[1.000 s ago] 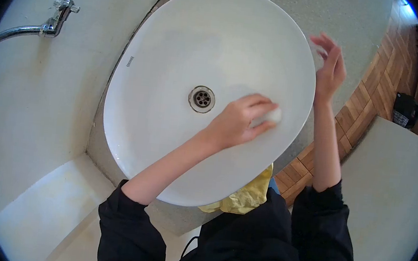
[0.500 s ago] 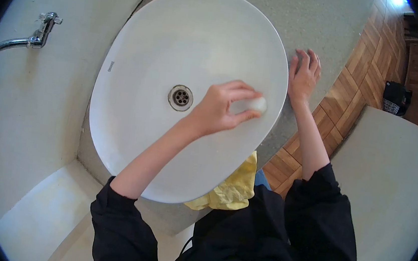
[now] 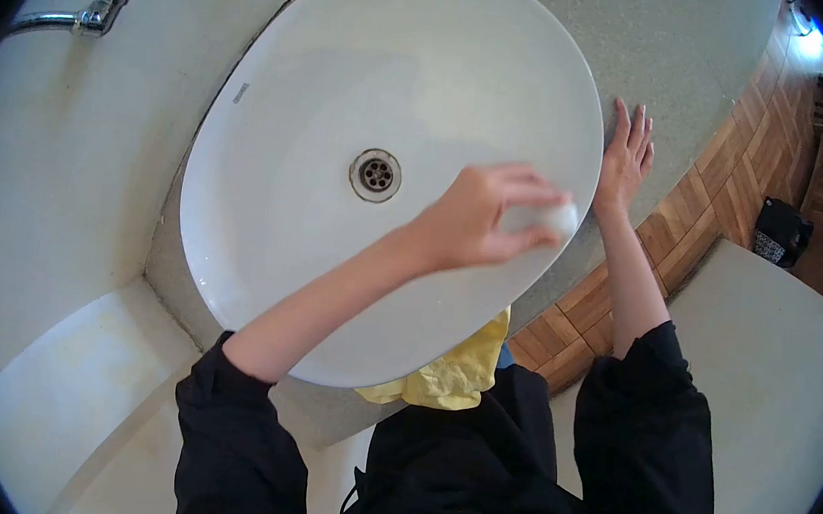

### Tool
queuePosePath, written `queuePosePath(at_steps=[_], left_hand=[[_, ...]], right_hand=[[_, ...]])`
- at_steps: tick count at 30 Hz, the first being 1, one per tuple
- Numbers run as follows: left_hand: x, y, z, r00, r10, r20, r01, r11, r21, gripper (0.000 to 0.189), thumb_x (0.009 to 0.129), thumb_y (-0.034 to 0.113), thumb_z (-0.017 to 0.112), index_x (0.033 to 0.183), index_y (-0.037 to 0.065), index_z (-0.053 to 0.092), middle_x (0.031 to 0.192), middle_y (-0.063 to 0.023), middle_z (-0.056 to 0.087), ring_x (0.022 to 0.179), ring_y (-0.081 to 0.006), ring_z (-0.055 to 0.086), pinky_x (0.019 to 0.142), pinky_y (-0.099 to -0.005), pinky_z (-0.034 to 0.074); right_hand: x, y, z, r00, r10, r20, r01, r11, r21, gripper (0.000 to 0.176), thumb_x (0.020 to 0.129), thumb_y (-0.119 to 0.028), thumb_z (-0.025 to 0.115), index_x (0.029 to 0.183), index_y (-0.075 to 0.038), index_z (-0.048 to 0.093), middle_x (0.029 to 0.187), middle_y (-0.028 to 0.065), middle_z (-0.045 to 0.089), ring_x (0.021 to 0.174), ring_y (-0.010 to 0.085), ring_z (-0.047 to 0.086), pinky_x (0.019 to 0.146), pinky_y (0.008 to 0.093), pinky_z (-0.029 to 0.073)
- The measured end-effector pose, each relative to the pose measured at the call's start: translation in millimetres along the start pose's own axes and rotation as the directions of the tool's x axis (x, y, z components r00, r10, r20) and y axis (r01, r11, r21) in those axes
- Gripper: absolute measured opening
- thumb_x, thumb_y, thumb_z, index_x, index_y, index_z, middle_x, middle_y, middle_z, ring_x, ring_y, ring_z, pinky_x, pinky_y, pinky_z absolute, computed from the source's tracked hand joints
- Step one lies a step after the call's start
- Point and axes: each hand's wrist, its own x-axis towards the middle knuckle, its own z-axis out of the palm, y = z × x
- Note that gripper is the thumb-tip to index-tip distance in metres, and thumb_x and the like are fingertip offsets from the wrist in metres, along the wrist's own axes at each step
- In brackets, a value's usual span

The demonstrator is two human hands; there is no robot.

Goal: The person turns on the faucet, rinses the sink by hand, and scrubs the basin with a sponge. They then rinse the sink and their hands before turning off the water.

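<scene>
My left hand (image 3: 495, 217), blurred by motion, grips a small white sponge-like block (image 3: 562, 218) between thumb and fingers. Its exact kind is hard to make out. This hand is over the right side of the white oval basin (image 3: 327, 100), close to the rim. A round metal drain (image 3: 376, 175) shows in the basin's bottom, left of the hand. My right hand (image 3: 626, 161) lies open on the grey counter (image 3: 684, 55), fingers stretched out, just beside the basin's right rim.
A yellow cloth (image 3: 455, 373) hangs at the counter's front edge below the basin. On the left wall is a chrome faucet (image 3: 109, 5). Wooden flooring (image 3: 708, 211) and a black bag (image 3: 781, 231) lie to the right, near a pale curved surface (image 3: 768, 361).
My left hand has moved right with the white block, nearer the basin's rim. My right hand has flattened and straightened its fingers on the counter. The view has shifted slightly.
</scene>
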Motion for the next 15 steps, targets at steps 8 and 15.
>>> queuePosePath(at_steps=[8, 15], left_hand=[[39.6, -15.8, 2.5, 0.976, 0.035, -0.213, -0.022, 0.998, 0.062, 0.034, 0.072, 0.015, 0.078, 0.103, 0.004, 0.069, 0.097, -0.0120, 0.067, 0.084, -0.0217, 0.066, 0.074, -0.0293, 0.051], [16.4, -4.6, 8.2, 0.988, 0.100, -0.113, -0.101, 0.995, 0.003, 0.036, 0.072, 0.012, 0.079, 0.106, 0.006, 0.069, 0.096, -0.0110, 0.068, 0.087, -0.0207, 0.067, 0.075, -0.0290, 0.052]], right_hand=[[-1.4, 6.7, 8.1, 0.998, -0.006, 0.057, 0.011, 0.996, -0.089, 0.058, 0.096, -0.053, 0.032, 0.146, -0.024, 0.027, 0.154, 0.0119, 0.021, 0.143, 0.0289, 0.015, 0.115, 0.0457, 0.011], [2.3, 3.3, 4.4, 0.996, 0.033, 0.086, -0.028, 0.998, -0.060, 0.059, 0.095, -0.054, 0.032, 0.146, -0.024, 0.028, 0.154, 0.0116, 0.021, 0.143, 0.0291, 0.015, 0.115, 0.0461, 0.011]])
